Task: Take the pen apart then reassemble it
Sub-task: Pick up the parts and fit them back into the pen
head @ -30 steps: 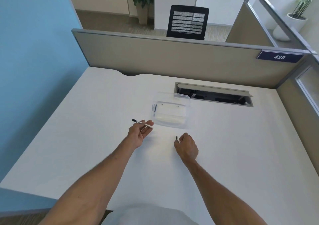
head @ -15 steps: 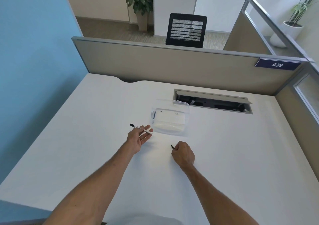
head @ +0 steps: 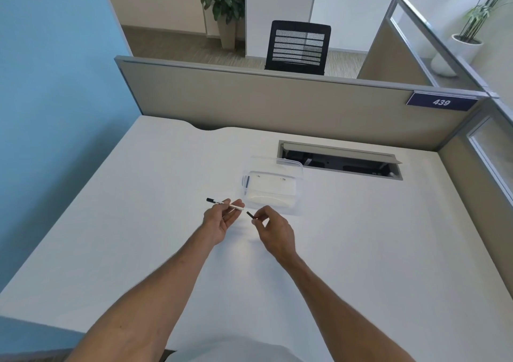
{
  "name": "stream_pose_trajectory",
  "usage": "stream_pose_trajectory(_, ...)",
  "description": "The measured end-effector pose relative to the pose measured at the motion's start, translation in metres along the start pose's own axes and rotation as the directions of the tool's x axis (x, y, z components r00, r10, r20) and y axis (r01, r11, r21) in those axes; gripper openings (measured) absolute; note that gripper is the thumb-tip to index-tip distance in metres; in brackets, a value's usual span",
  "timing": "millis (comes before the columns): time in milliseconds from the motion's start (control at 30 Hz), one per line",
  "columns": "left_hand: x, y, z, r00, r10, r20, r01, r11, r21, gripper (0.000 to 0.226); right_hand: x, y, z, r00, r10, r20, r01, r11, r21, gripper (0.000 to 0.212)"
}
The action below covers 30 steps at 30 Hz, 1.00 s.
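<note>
My left hand (head: 222, 220) holds a slim white pen body (head: 226, 204) with a black end pointing left, pinched between thumb and fingers above the white desk (head: 138, 223). My right hand (head: 273, 229) pinches a small black pen piece (head: 250, 214), its free end aimed at the open right end of the pen body. A short gap separates the two parts.
A clear plastic box (head: 273, 186) lies just beyond my hands, with a small dark item at its left wall. Behind it is an open cable slot (head: 340, 160) in the desk. Grey partitions (head: 277, 103) close the back and right; a blue wall stands left.
My right hand has lifted the black piece off the desk and brought it left toward the pen body. My left hand kept hold of the pen body and stayed roughly in place.
</note>
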<state>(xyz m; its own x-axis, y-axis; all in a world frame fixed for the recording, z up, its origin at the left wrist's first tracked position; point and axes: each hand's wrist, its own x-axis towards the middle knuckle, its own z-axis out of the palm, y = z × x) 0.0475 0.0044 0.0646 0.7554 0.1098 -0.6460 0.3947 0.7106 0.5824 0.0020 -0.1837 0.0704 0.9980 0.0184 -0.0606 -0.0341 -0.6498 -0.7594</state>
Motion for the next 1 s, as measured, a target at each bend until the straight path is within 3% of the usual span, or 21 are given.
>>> stream_pose_trajectory(1000, -0.012, -0.006, -0.005, 1.0, -0.014, 0.023, 0.012, 0.998, 0.06, 0.019, -0.003, -0.004, 0.003, 0.999, -0.052, -0.007, 0.052, 0.996, -0.076, 0.006)
